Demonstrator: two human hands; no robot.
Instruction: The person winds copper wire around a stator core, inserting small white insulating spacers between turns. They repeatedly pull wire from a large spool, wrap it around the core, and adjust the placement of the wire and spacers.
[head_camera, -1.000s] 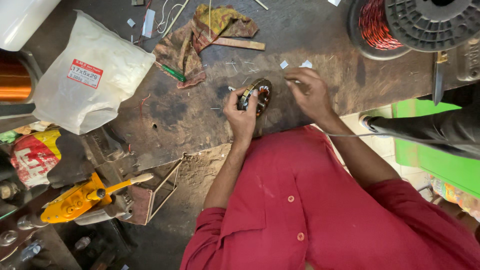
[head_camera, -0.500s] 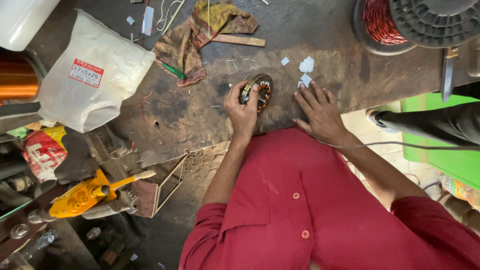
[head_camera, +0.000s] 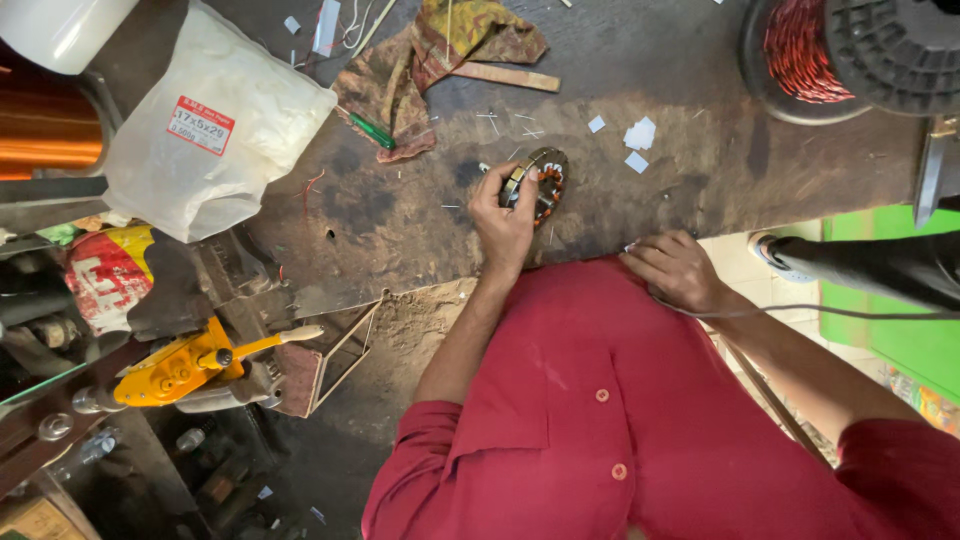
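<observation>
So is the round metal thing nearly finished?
Partly. The round metal ring already shows copper coils inside. The left hand grips it on the bench; the right hand rests by a thin wire. How many coils are missing is too small to tell.

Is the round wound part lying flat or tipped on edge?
Tipped: the stator stands on edge on the bench, steadied by the left hand.

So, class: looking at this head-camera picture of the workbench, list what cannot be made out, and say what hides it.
- Small round wound metal part, head view: its near side is covered by the left hand.
- Right hand: fingertips at the bench edge; any grip on the thin wire is too small to tell.
- Black spool of red copper wire: cut off by the top edge.
- White plastic bag: contents hidden.
</observation>
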